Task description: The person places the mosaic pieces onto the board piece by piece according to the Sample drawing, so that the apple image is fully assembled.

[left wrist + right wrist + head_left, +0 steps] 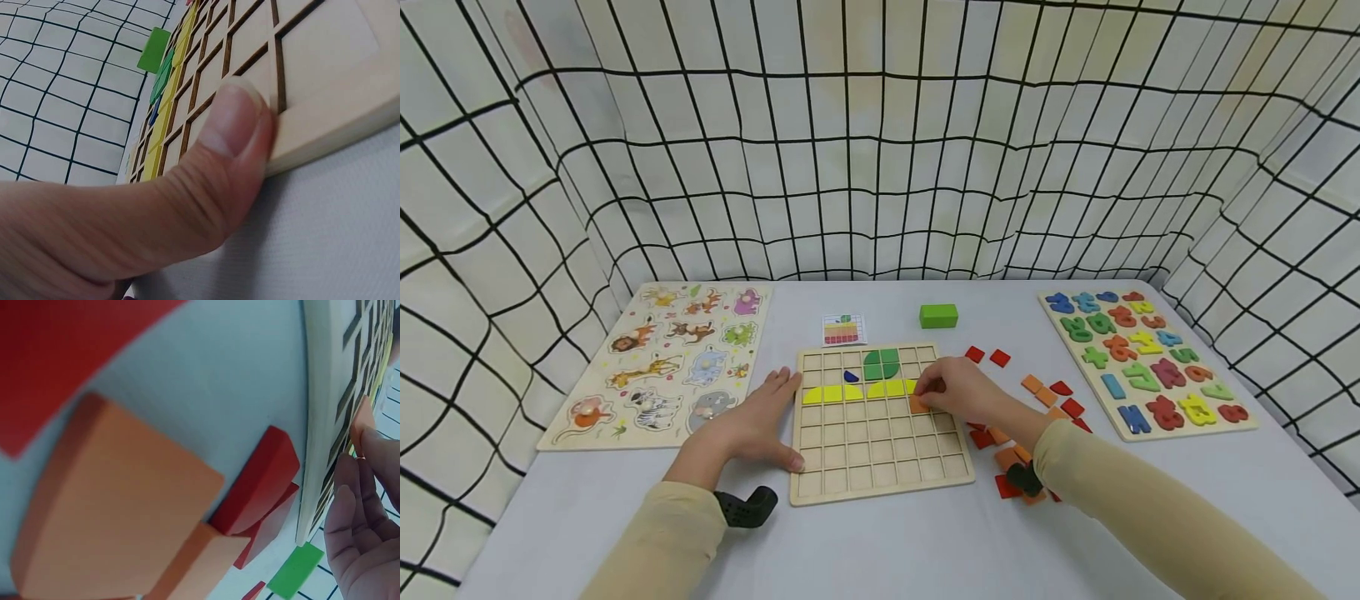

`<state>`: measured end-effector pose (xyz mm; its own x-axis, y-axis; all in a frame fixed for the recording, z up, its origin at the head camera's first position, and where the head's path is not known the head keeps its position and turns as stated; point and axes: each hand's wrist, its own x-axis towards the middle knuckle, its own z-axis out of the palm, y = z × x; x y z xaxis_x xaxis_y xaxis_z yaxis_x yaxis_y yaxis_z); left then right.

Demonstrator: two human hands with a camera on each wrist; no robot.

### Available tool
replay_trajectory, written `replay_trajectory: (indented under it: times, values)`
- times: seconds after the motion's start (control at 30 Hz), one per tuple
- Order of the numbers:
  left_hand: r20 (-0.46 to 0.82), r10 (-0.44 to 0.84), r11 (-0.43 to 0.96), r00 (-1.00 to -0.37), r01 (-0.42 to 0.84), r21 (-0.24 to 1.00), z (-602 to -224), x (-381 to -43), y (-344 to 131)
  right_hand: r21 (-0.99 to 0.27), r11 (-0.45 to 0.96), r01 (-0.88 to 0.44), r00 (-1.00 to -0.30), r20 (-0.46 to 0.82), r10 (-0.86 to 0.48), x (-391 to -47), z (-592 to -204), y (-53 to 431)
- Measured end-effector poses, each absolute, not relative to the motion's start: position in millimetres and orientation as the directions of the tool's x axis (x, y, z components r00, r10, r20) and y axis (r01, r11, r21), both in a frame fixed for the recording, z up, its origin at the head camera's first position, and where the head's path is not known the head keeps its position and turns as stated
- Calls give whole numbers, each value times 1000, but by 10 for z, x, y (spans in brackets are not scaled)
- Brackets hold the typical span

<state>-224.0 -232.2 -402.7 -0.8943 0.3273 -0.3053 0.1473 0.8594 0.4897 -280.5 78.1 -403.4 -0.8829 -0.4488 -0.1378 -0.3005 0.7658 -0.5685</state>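
Observation:
A wooden grid board lies in the middle of the table. A row of yellow pieces fills part of it, below green leaf-shaped pieces and a small blue half-round piece. My left hand rests at the board's left side with its fingers spread; in the left wrist view the thumb presses on the corner of the frame. My right hand pinches an orange square tile over a cell just below the yellow row, toward the right; the right wrist view shows the tile tilted at the fingertips.
Loose red tiles and orange tiles lie scattered right of the board, partly under my right forearm. Behind it are a pattern card and a green block. An animal puzzle lies left, a letter puzzle right.

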Motion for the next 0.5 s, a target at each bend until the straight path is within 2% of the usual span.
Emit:
replay_trajectory:
  times: [0.5]
  values:
    - [-305,322,863,-896,145,483,-4028,-2236,-2305,-497,792,-354,-883,-103,-459,-2769,-4046,778]
